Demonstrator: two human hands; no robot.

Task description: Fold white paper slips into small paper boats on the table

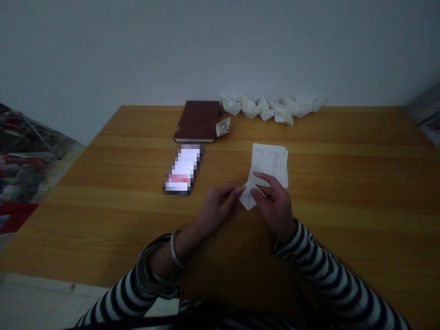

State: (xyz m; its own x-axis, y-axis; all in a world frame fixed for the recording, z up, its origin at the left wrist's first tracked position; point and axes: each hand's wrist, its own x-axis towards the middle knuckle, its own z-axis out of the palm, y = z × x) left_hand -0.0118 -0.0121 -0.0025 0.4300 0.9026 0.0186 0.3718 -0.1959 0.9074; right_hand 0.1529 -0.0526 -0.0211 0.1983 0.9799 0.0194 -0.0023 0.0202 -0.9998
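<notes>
A small piece of folded white paper (248, 200) is held in the air between my two hands, one point of it facing down towards me. My left hand (220, 204) pinches its left corner between thumb and fingertips. On the other side, my right hand (275, 201) grips it with the thumb in front and the fingers behind. Just beyond the right hand lies a stack of printed white paper sheets (270, 160), partly covered by the fingers. The underside of the folded paper is hidden.
Several folded paper boats (249, 106) stand in a row along the wall. A single paper boat (223, 127) sits beside a brown notebook (198, 120). A lit phone (184, 168) lies on the wooden table (113, 183), left of the paper stack.
</notes>
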